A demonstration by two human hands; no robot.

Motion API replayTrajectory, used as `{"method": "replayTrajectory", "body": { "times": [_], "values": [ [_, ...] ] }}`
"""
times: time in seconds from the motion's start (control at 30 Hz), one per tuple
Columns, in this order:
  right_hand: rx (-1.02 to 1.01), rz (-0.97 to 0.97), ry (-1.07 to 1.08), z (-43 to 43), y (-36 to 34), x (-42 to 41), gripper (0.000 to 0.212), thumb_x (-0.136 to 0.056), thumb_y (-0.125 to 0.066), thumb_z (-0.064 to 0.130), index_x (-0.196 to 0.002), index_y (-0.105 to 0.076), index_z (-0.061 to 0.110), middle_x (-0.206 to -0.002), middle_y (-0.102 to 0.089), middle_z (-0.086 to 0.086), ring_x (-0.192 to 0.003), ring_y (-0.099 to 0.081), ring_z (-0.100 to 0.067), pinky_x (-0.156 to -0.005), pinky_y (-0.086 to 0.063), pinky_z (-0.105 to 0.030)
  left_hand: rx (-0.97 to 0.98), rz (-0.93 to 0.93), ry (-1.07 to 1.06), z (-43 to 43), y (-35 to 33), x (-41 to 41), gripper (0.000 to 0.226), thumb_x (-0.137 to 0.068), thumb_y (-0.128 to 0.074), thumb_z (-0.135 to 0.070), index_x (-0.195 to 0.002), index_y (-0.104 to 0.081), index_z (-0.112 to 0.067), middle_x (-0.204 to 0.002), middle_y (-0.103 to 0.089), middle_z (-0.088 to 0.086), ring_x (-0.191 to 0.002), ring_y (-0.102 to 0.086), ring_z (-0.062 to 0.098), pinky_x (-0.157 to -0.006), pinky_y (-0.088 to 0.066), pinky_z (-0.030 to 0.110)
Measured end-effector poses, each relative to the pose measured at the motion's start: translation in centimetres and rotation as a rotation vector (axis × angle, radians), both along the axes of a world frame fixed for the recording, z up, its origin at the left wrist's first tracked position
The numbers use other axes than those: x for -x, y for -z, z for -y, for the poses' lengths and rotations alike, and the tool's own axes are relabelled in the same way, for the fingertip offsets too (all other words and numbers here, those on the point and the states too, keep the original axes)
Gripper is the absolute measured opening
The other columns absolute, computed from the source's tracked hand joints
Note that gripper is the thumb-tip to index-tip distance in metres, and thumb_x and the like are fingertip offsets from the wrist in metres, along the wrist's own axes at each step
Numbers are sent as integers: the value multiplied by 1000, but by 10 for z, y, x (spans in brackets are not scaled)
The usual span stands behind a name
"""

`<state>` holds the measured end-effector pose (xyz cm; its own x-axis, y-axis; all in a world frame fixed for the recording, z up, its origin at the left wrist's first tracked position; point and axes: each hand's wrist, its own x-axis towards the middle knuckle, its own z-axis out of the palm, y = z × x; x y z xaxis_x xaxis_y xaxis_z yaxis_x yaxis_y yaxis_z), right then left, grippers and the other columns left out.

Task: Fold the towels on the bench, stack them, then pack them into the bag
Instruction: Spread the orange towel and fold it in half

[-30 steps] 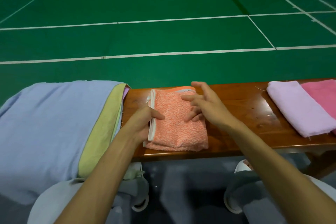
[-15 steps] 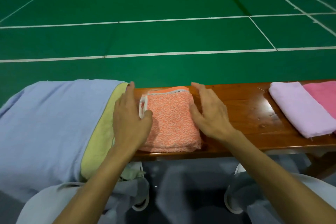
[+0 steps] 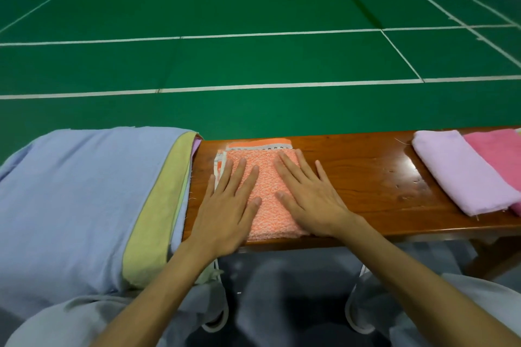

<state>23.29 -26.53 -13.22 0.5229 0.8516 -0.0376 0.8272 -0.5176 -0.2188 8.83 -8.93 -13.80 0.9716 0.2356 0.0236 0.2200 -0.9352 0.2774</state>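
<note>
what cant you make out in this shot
Head view, the only one:
- Parts of the orange towel lie hidden under the left hand and right hand.
- The pink towel is cut off by the right edge and lies partly under the lilac towel.
- The blue cloth covers most of the yellow-green cloth, so the layers beneath cannot be counted.
- No bag can be recognised in the frame.

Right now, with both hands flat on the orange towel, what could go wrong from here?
The orange towel lies right at the front edge of the bench; sliding it toward you could drag it off.
Its layers fan out unevenly at the far left corner, so the fold may spring open when the left hand and right hand lift.
The blue cloth and yellow cloth hang over the bench edge beside the left hand; a nudge might drop them.
</note>
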Motion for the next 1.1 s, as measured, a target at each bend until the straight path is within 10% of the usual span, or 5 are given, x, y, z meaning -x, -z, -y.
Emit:
{"method": "replayTrajectory", "body": {
  "times": [0.37, 0.63, 0.73, 0.9, 1.1],
  "values": [
    [-264, -159, 6, 30, -14, -10, 74, -102, -20, 66, -164, -3, 29, -171, 6, 11, -156, 13, -7, -128, -5, -50, 261, 113, 63, 14, -13, -14, 73, -101, -7, -68, -164, 2, -34, -170, 16, -13, -155, 22, 8, -127, 9, 48],
    [-163, 82, -225, 69, 10, 16, 117, -76, -84, 53, -164, -17, 15, -172, -11, -2, -159, -6, -23, -124, -26, -54, -73, 71, 334, -1, 1, 36, 118, -78, -80, -60, -166, -9, -25, -173, -4, -5, -160, -1, 16, -127, -17, 43],
    [-234, 46, -229, 76, 2, 12, 94, -72, -89, 45, -153, -47, 22, -161, -40, 2, -153, -31, -23, -115, -41, -54, 37, 184, 319, -3, 0, 40, 95, -68, -94, -32, -152, -51, -24, -158, -45, -7, -148, -39, 13, -110, -49, 41],
    [-314, -183, -133, 82, -30, 0, 44, -77, -82, 27, -120, -74, 31, -122, -70, 14, -117, -62, -6, -91, -56, -40, 279, 290, 297, -10, -35, 37, 9, -93, -68, -28, -99, -75, -28, -92, -75, -16, -83, -71, 7, -77, -54, 32],
    [-460, -561, 46, 57, -51, -16, 18, -97, -58, 46, -107, -66, 34, -99, -69, 11, -91, -65, -12, -78, -56, -41, 647, 281, -15, -11, -42, 19, 30, -103, -55, -47, -106, -73, -24, -90, -74, -6, -79, -67, 16, -67, -55, 36]
  ]
}}
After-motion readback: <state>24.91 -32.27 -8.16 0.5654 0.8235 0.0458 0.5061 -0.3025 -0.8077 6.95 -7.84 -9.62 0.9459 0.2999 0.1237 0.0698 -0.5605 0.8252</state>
